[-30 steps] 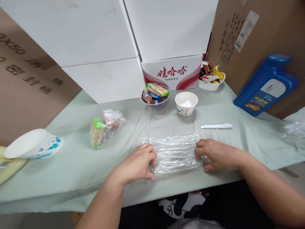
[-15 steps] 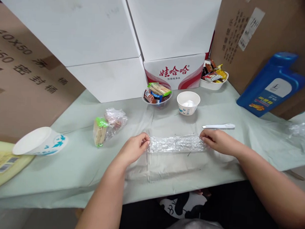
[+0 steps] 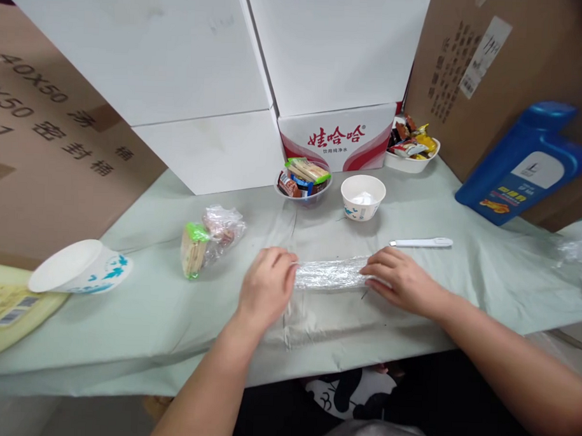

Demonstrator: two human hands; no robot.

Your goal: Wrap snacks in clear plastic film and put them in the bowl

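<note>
A sheet of clear plastic film (image 3: 330, 274) lies folded into a narrow crinkled strip on the pale green tablecloth (image 3: 139, 314). My left hand (image 3: 268, 286) rests on the strip's left end with fingers curled over it. My right hand (image 3: 396, 280) presses down on its right end, fingers bent and lying along the film. A thin white pen-like tool (image 3: 421, 243) lies just beyond my right hand.
A white paper bowl (image 3: 363, 196), a clear bowl of wrapped snacks (image 3: 302, 178) and a white dish of sweets (image 3: 412, 148) stand before white boxes (image 3: 200, 81). A bagged snack (image 3: 209, 239) lies left; a tipped paper bowl (image 3: 81, 274) far left. A blue jug (image 3: 524, 166) leans right.
The film was a wide flat sheet near the table edge; both hands folded it away from me into a narrow strip, and now press closer together on it.
</note>
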